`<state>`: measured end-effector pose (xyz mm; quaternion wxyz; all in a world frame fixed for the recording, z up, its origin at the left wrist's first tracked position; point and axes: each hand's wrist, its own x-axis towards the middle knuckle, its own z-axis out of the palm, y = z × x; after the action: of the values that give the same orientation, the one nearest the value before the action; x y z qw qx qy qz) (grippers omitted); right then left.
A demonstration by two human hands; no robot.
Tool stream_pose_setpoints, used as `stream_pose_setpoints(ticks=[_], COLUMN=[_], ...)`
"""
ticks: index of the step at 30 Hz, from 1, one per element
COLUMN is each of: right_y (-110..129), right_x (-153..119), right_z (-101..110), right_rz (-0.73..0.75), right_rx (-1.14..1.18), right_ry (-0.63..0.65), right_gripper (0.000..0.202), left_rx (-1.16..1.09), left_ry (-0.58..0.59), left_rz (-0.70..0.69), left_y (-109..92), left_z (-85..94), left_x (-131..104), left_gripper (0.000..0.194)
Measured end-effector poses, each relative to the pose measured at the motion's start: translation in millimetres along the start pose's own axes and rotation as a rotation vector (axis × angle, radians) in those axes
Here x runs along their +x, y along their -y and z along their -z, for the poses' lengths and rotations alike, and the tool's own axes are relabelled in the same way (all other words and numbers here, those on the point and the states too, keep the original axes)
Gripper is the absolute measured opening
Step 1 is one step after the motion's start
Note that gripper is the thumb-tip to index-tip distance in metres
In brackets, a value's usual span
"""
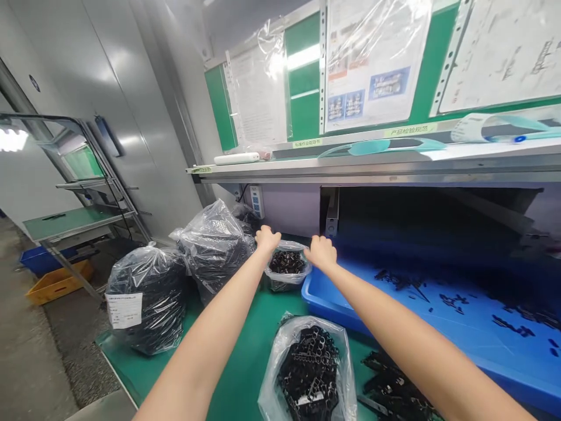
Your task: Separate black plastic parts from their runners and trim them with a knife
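Left hand (267,239) and right hand (321,252) at the small bag (284,278)

I have both arms stretched far out over the green tabletop (254,333); I judge the step in hand to be taking hold of the small bag by its mouth, or settling it in place; one frame does not let me say which. The bag stands upright and open between the hands, with dark parts (287,262) inside; the left hand is at its far left rim, the right hand at its right rim, beside the corner of the blue tray (322,298). The fingers of both are curled in, the hands themselves a bag's breadth apart; whether they pinch the plastic or only rest against it, I cannot tell from here.

To my mind the next move calls for a firm, even grip on both sides of the rim, since thin film could slip or fold and spill the parts; I would also mind the tray on the right and the tall bag (210,251) on the left, both close by; the front bag (348,374) sits well apart, nearer me, between the forearms.
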<state>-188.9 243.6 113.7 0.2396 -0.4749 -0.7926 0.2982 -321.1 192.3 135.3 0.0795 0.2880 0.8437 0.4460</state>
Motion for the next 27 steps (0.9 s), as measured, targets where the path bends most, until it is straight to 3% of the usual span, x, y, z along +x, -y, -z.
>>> stream_pose_setpoints(ticks=[7, 16, 19, 23, 27], right_y=[1.1, 26.6, 22.4, 9.8, 4.3], right_x=[-6.1, 20.5, 11.5, -2.2, -9.1], right_z=[-10.3, 20.6, 18.7, 4.9, 5.9], right_rz=[-0.042, -0.095, -0.099, -0.12, -0.054], right_rx=[0.004, 0.376, 0.428, 0.401, 0.357], right_ry=[0.094, 0.106, 0.131, 0.178, 0.142], right_gripper=[0.025, 0.022, 0.022, 0.018, 0.018], left_rx=[0.305, 0.495, 0.543, 0.588, 0.595], left_ry=[0.099, 0.048, 0.087, 0.188, 0.179], left_rz=[0.078, -0.105, -0.156, -0.195, -0.217], left_y=[10.4, -30.8, -28.7, -10.6, -5.7], left_z=[6.9, 52.6, 52.2, 41.4, 43.7], left_x=[6.3, 33.7, 30.0, 16.4, -0.1], left_gripper=[0.032, 0.029, 0.029, 0.028, 0.029])
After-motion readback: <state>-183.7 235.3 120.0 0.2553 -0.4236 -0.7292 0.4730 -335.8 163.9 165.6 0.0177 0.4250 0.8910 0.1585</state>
